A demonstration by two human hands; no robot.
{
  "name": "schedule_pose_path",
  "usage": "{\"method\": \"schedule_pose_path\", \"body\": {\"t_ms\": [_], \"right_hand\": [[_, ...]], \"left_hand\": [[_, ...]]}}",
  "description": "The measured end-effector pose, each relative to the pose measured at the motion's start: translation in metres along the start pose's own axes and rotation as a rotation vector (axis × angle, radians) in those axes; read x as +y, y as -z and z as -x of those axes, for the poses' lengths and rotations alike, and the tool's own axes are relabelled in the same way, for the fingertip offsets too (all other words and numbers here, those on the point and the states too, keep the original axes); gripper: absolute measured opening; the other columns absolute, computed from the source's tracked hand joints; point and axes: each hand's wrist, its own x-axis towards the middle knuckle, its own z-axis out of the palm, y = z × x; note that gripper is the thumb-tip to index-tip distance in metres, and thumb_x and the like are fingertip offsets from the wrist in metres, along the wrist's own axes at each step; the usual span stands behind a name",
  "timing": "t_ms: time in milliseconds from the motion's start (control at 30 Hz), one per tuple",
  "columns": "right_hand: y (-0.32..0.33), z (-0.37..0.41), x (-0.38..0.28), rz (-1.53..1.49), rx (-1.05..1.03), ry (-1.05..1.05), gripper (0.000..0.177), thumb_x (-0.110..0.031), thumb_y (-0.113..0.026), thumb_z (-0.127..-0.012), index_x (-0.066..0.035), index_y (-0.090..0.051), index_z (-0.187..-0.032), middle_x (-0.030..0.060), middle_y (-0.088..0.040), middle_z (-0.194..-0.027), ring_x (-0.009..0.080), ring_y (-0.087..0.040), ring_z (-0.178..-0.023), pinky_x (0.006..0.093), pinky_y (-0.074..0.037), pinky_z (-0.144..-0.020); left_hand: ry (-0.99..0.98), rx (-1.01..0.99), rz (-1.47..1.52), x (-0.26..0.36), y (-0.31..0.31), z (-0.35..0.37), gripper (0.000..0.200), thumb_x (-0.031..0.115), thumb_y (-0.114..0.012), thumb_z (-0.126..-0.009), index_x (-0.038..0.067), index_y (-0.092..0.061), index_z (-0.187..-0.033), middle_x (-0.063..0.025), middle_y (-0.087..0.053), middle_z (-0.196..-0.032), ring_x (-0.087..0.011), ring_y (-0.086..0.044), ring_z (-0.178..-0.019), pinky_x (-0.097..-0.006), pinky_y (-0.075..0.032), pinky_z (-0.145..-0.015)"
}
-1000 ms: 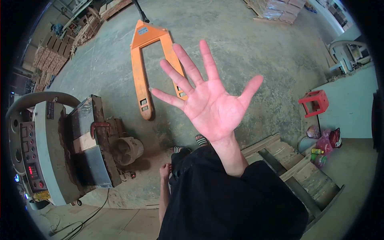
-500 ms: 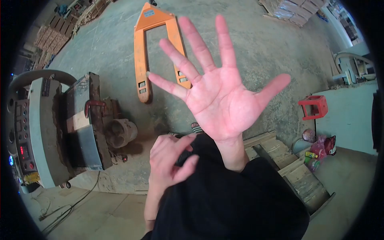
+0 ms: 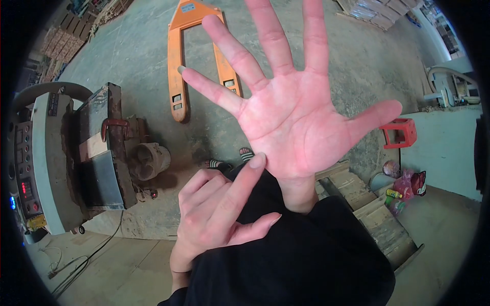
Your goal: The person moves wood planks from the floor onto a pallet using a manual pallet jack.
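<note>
My right hand (image 3: pixel 293 122) is raised close to the camera, palm toward me, with all five fingers spread and nothing in it. Below and to its left is my left hand (image 3: pixel 209 209), back side up. Its index finger points up and the thumb stretches to the right, apart from it, while the other fingers curl in. The left index fingertip overlaps the lower left edge of the right palm in this view. Nothing shows in the left hand. Black clothing (image 3: pixel 291 255) covers my lap and sleeves.
An orange pallet jack (image 3: pixel 175 66) stands ahead on the concrete floor. To the left are a machine with a control panel (image 3: pixel 26 173) and a bucket (image 3: pixel 161 159). A red stool (image 3: pixel 408 133), wooden pallet (image 3: pixel 375 209) and plastic bags (image 3: pixel 406 186) lie right.
My right hand has come nearer the camera and shifted right, still spread. My left index finger has straightened upward toward the right palm, and the left thumb has swung lower.
</note>
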Motion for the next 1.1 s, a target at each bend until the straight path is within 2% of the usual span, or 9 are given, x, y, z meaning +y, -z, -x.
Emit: {"method": "schedule_pose_path", "body": {"t_ms": [200,500,600,700,800,833,933,1033,1100], "right_hand": [[0.000,-0.003,-0.004,0.004,-0.006,0.016,0.119,-0.095,-0.036,-0.074,-0.025,0.007,-0.160,0.0145,0.013,-0.166,0.0494,0.013,-0.148,0.0791,0.003,-0.109],[0.001,-0.006,-0.004,-0.002,-0.011,0.025,0.118,-0.095,-0.035,-0.074,-0.024,0.008,-0.160,0.0138,0.014,-0.166,0.0496,0.013,-0.148,0.0789,0.003,-0.109],[0.000,-0.006,-0.003,-0.010,-0.012,0.023,0.118,-0.095,-0.035,-0.074,-0.024,0.008,-0.160,0.0136,0.014,-0.166,0.0496,0.013,-0.148,0.0789,0.003,-0.109],[-0.001,-0.007,-0.003,-0.015,-0.010,0.018,0.118,-0.094,-0.034,-0.074,-0.024,0.008,-0.160,0.0134,0.014,-0.166,0.0497,0.013,-0.148,0.0789,0.003,-0.109],[-0.003,-0.009,-0.002,-0.018,-0.014,0.012,0.118,-0.094,-0.034,-0.074,-0.024,0.008,-0.159,0.0132,0.014,-0.166,0.0497,0.013,-0.148,0.0788,0.003,-0.109],[-0.004,-0.009,-0.002,-0.021,-0.013,0.011,0.118,-0.094,-0.034,-0.074,-0.024,0.008,-0.159,0.0131,0.014,-0.166,0.0497,0.013,-0.148,0.0788,0.003,-0.109],[-0.005,-0.011,0.001,-0.025,-0.016,0.001,0.118,-0.094,-0.034,-0.074,-0.024,0.008,-0.159,0.0129,0.014,-0.166,0.0498,0.013,-0.148,0.0788,0.003,-0.109],[-0.006,-0.012,0.001,-0.026,-0.023,-0.011,0.118,-0.094,-0.034,-0.075,-0.024,0.009,-0.159,0.0127,0.014,-0.166,0.0498,0.013,-0.148,0.0787,0.004,-0.109],[-0.009,-0.013,0.000,-0.005,-0.016,-0.029,0.118,-0.094,-0.034,-0.075,-0.024,0.009,-0.159,0.0125,0.014,-0.166,0.0498,0.013,-0.148,0.0787,0.004,-0.109]], "left_hand": [[-0.080,-0.014,0.028,-0.003,0.002,-0.004,0.061,0.035,-0.081,-0.078,-0.007,-0.067,-0.119,0.0022,-0.044,-0.056,-0.0134,-0.043,-0.048,-0.0265,-0.039,-0.054],[-0.070,-0.051,0.042,0.000,0.003,-0.008,0.060,0.035,-0.081,-0.077,-0.007,-0.068,-0.118,0.0025,-0.046,-0.057,-0.0135,-0.044,-0.048,-0.0264,-0.039,-0.054],[-0.045,-0.006,0.039,-0.001,0.001,-0.008,0.059,0.035,-0.082,-0.077,-0.006,-0.068,-0.118,0.0028,-0.046,-0.057,-0.0134,-0.044,-0.048,-0.0262,-0.039,-0.055],[-0.026,-0.084,-0.002,0.001,0.004,-0.009,0.066,0.037,-0.081,-0.078,-0.009,-0.064,-0.121,0.0013,-0.054,-0.057,-0.0139,-0.051,-0.050,-0.0284,-0.041,-0.055],[-0.121,-0.087,0.045,-0.001,0.005,-0.008,0.063,0.035,-0.081,-0.077,-0.008,-0.066,-0.120,0.0014,-0.054,-0.057,-0.0140,-0.051,-0.050,-0.0288,-0.041,-0.055],[-0.139,-0.101,0.053,0.000,0.007,-0.009,0.061,0.033,-0.081,-0.076,-0.008,-0.067,-0.119,0.0017,-0.054,-0.058,-0.0141,-0.052,-0.051,-0.0292,-0.042,-0.055],[-0.014,-0.086,0.031,0.004,0.009,-0.013,0.056,0.032,-0.082,-0.075,-0.007,-0.070,-0.114,0.0019,-0.053,-0.058,-0.0134,-0.051,-0.052,-0.0286,-0.042,-0.055],[0.018,-0.116,0.011,0.005,0.009,-0.014,0.041,0.026,-0.083,-0.075,0.002,-0.074,-0.106,0.0023,-0.048,-0.059,-0.0126,-0.048,-0.053,-0.0271,-0.040,-0.056],[-0.070,-0.120,0.118,-0.002,0.009,-0.008,0.033,0.025,-0.083,-0.075,0.004,-0.075,-0.099,0.0025,-0.048,-0.059,-0.0132,-0.048,-0.053,-0.0270,-0.040,-0.056]]}}
